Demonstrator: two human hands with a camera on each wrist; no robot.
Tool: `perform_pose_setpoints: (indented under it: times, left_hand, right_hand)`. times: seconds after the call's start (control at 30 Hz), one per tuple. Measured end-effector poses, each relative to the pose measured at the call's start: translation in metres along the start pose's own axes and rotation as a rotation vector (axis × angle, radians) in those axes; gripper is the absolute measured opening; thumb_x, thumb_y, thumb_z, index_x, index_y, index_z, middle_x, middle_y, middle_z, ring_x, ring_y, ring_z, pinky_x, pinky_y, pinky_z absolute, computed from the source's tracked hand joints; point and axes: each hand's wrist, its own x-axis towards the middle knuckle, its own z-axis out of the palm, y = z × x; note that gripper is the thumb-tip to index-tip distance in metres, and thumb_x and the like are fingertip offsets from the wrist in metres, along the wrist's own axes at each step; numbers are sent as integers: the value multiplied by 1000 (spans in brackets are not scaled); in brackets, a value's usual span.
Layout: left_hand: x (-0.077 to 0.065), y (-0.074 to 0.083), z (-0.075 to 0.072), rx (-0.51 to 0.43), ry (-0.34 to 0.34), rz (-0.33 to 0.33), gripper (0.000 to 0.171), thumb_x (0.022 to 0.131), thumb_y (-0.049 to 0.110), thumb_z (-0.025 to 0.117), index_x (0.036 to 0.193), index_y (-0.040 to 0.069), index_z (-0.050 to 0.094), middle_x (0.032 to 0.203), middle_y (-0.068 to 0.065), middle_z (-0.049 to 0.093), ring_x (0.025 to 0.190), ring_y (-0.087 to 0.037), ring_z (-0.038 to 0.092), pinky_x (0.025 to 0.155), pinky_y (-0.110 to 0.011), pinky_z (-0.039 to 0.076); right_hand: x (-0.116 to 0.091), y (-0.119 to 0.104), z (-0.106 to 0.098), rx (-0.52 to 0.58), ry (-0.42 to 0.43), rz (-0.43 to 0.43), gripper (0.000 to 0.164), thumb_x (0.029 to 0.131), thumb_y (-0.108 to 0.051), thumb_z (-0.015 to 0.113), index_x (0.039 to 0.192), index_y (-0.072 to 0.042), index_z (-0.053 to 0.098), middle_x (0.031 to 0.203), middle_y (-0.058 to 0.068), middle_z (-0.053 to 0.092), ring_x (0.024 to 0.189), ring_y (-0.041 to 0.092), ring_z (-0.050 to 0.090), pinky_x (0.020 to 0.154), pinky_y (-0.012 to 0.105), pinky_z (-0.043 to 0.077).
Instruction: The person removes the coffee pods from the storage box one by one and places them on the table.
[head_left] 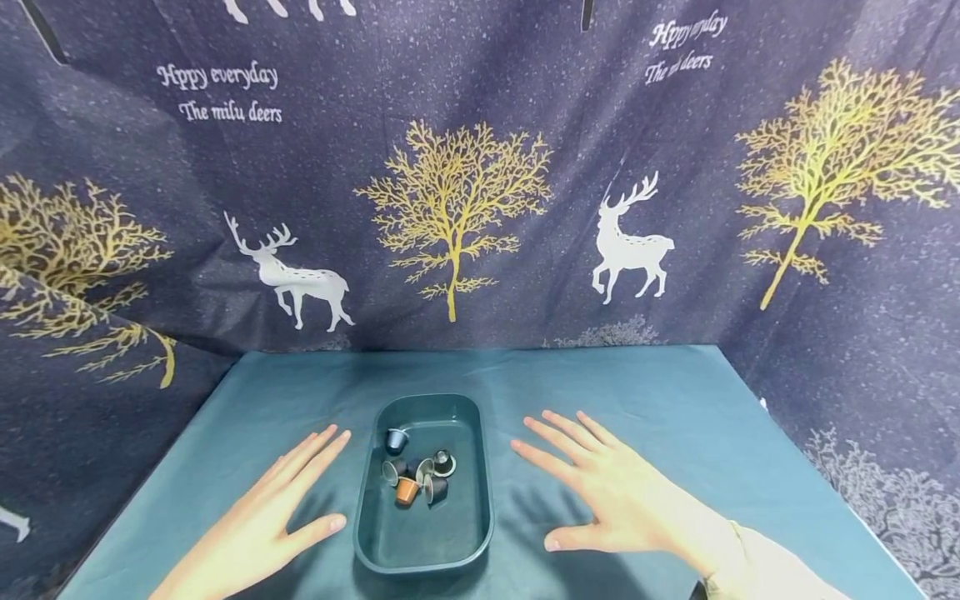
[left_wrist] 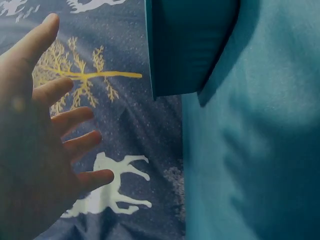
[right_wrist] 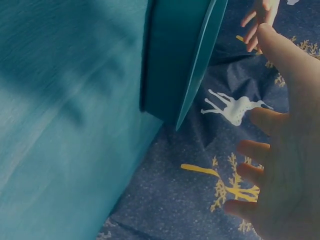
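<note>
A dark teal tray with rounded corners stands on the table between my two hands. Several coffee capsules lie loosely inside it: a blue one toward the back left, an orange one in the cluster, and a black one at the right of the group. My left hand hovers to the left of the tray, fingers spread, holding nothing. On the other side my right hand is likewise spread above the table, apart from the tray. Both wrist views show the tray's outer wall and bare palms.
A teal cloth covers the table. Behind it and along both sides hangs a dark blue curtain printed with golden trees and white deer. The right sleeve is pale.
</note>
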Motion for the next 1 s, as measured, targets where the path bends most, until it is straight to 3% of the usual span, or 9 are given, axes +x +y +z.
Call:
perform_pose_setpoints:
  times: [0.07,0.17,0.23,0.5,0.7,1.0]
  left_hand:
    - [-3,0,2,-16,-9,-38,83,89,49,69,157,39,22,163,9,25,149,-18,27,102,-53,38]
    - [-6,-1,7,1,-4,-57,83,89,50,68,157,39,21,162,8,28,148,-14,29,102,-43,36]
    - [-6,1,10,-6,-8,-63,82,91,49,67,157,38,21,161,5,30,147,-17,31,101,-44,39]
    - [-4,6,20,-117,-109,-174,81,94,57,56,159,27,19,160,-10,33,142,-37,39,102,-62,41]
    - [-1,8,25,-209,-161,-249,84,95,53,58,158,9,23,158,-21,32,141,-44,38,104,-64,38]
    - [0,9,27,-307,-219,-323,86,95,50,60,156,1,24,156,-28,32,140,-48,38,104,-63,40]
  right_hand:
    - [2,-1,1,-1,-10,7,92,83,-79,52,156,-27,31,162,-1,30,148,25,34,124,40,8]
    - [6,-1,3,2,-34,28,92,83,-79,51,157,-29,30,162,-1,30,149,24,33,118,49,26]
    - [8,-2,4,5,-45,39,91,84,-79,50,157,-29,29,162,-1,30,149,24,33,116,53,31]
    - [21,-8,4,57,-72,68,89,87,-77,46,159,-29,23,160,-1,34,148,23,35,117,52,32]
    - [29,-13,6,112,-103,73,89,88,-77,44,159,-30,20,159,-1,35,149,22,33,118,51,31]
    - [43,-16,6,180,-138,77,86,89,-74,47,159,-31,19,159,-2,36,149,23,32,119,52,30]
